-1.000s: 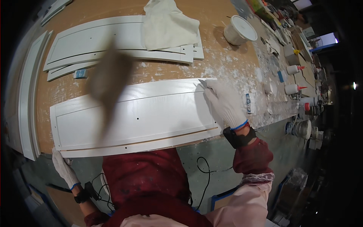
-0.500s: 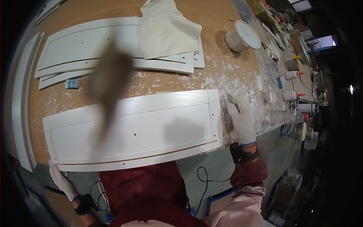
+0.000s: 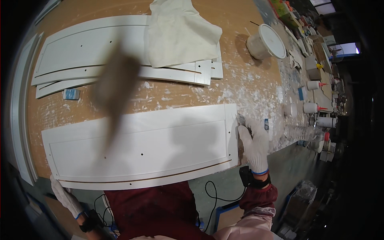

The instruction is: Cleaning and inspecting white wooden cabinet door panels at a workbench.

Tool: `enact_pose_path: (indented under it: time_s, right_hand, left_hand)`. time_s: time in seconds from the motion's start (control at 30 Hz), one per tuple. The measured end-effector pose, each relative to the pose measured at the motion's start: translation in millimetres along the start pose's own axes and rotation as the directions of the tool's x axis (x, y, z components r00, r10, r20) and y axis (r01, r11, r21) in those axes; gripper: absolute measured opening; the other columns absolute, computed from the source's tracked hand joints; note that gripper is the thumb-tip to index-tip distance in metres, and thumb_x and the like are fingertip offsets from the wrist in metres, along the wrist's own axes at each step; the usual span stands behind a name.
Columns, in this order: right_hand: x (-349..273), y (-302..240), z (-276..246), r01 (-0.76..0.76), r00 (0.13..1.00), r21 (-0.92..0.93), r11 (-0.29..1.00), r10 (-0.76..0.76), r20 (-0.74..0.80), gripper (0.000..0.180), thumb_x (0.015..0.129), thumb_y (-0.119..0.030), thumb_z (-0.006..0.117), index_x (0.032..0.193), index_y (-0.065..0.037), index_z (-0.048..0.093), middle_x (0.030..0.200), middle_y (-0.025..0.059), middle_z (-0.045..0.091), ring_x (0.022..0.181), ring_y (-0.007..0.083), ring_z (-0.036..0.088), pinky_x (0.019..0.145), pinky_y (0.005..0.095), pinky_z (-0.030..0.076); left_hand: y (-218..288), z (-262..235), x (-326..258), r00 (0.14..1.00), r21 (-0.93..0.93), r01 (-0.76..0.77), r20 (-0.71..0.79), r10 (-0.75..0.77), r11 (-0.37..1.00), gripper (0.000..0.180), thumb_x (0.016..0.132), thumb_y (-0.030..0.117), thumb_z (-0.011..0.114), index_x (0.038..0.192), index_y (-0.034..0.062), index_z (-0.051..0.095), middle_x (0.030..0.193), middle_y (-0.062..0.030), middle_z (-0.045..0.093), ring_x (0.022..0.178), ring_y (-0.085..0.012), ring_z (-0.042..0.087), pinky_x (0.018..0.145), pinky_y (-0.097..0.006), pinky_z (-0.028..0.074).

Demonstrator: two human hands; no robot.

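A long white panel (image 3: 136,140) lies flat along the near table edge, with a raised border, several small holes and a groove near its front edge. My left hand (image 3: 65,197), in a white knitted glove, is at its near left corner, thumb at the edge and fingers partly hidden, closed on the corner. At the right end, my right hand (image 3: 255,150), also gloved, lies on the table beside the panel's edge, thumb apart from the fingers. Beyond its fingertips sits a small blue-and-white block (image 3: 267,124). A dark patch by the thumb is unclear.
Stacked white panels (image 3: 92,48) lie farther back under a cream cloth (image 3: 182,36). Another blue-and-white block (image 3: 71,94) sits before them. A lidded white bucket (image 3: 262,44), glue bottles (image 3: 311,108) and a clear bottle (image 3: 304,132) stand or lie rightward. A blurred dark shape (image 3: 118,84) blocks part of the view.
The whole view has shifted slightly. My right hand has slid nearer along the panel's right edge, uncovering the small block. My left hand stays at its corner.
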State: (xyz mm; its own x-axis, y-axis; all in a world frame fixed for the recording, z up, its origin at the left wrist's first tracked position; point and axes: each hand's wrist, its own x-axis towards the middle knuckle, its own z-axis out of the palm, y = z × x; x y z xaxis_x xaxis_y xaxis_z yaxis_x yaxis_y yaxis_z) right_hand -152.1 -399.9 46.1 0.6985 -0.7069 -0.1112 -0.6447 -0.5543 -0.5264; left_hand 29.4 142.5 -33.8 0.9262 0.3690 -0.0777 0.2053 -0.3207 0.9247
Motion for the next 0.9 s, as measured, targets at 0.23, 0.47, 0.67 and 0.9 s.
enact_pose_path:
  time_s: [0.23, 0.47, 0.67, 0.9]
  right_hand:
    - [5.5, -4.1, 5.0, 0.157, 0.987, -0.077, 0.985, -0.160, -0.030, 0.023, 0.084, -0.015, 0.063, 0.102, -0.002, 0.065, 0.084, 0.0152, 0.064, 0.075, 0.0320, 0.059, 0.069, 0.0369, 0.047]
    - [26.4, -25.2, 6.6, 0.076, 0.996, -0.112, 0.991, -0.069, 0.059, 0.019, 0.086, -0.017, 0.061, 0.095, -0.001, 0.064, 0.085, 0.0191, 0.063, 0.076, 0.0338, 0.061, 0.069, 0.0394, 0.048]
    - [40.9, -17.9, 30.5, 0.333, 0.930, -0.300, 0.894, -0.364, -0.055, 0.025, 0.086, -0.019, 0.060, 0.102, 0.000, 0.064, 0.093, 0.0194, 0.066, 0.087, 0.0363, 0.063, 0.077, 0.0433, 0.048]
    - [40.6, -28.6, 29.2, 0.065, 0.998, -0.021, 0.998, -0.065, 0.027, 0.030, 0.086, -0.020, 0.059, 0.109, -0.002, 0.065, 0.099, 0.0210, 0.066, 0.093, 0.0383, 0.062, 0.082, 0.0434, 0.048]
  left_hand:
    - [12.9, 13.7, -8.3, 0.987, 0.022, -0.020, -0.158, 0.023, 1.000, 0.048, 0.100, 0.041, 0.047, 0.128, 0.0032, 0.054, 0.078, 0.0047, 0.049, 0.060, -0.0026, 0.037, 0.051, -0.020, 0.026]
    - [9.5, 7.7, -4.1, 0.990, -0.096, -0.040, 0.130, 0.053, 0.995, 0.037, 0.100, 0.043, 0.045, 0.104, 0.0079, 0.056, 0.066, 0.0065, 0.044, 0.050, -0.0014, 0.036, 0.042, -0.020, 0.023]
    - [12.3, 11.4, -15.3, 0.999, -0.104, 0.006, -0.041, -0.010, 0.995, 0.047, 0.099, 0.038, 0.049, 0.129, 0.0011, 0.051, 0.078, 0.0010, 0.053, 0.059, -0.0039, 0.042, 0.050, -0.019, 0.030]
    - [16.8, 13.1, -17.2, 0.996, -0.120, 0.060, -0.053, -0.067, 0.991, 0.049, 0.100, 0.036, 0.049, 0.133, 0.0000, 0.049, 0.081, 0.0000, 0.054, 0.060, -0.0046, 0.043, 0.051, -0.020, 0.031]
